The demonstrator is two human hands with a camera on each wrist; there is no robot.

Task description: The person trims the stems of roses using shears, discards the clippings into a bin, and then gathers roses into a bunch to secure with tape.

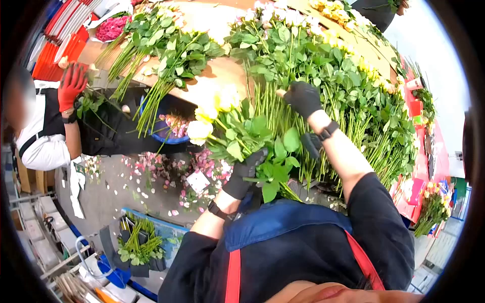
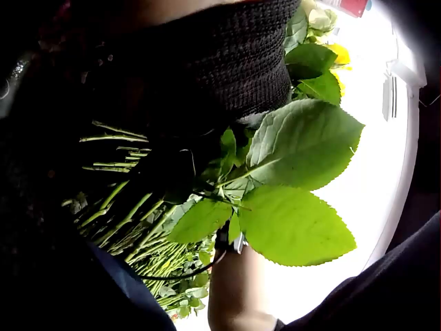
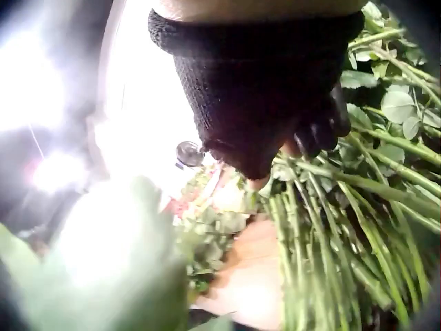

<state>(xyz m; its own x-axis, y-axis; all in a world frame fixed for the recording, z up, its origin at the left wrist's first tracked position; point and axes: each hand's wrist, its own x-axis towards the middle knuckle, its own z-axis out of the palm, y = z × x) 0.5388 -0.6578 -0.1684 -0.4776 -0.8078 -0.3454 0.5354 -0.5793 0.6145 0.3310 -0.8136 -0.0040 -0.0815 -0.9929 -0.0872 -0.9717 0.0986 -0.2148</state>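
My left hand, in a black glove, grips a bunch of leafy roses low in front of my chest. Its cream and pale yellow blooms point up and left, and the stems come out below the hand. Broad green leaves hang beside it in the left wrist view. Also gloved in black, my right hand reaches to the rose stems piled on the table. In the right wrist view its bent fingers are right at the stems; whether they pinch one I cannot tell.
More roses lie on the brown table, stems over its edge. A blue tub with petals stands below, and petals litter the floor. A person with a red glove is at the left. A crate holds cut stems.
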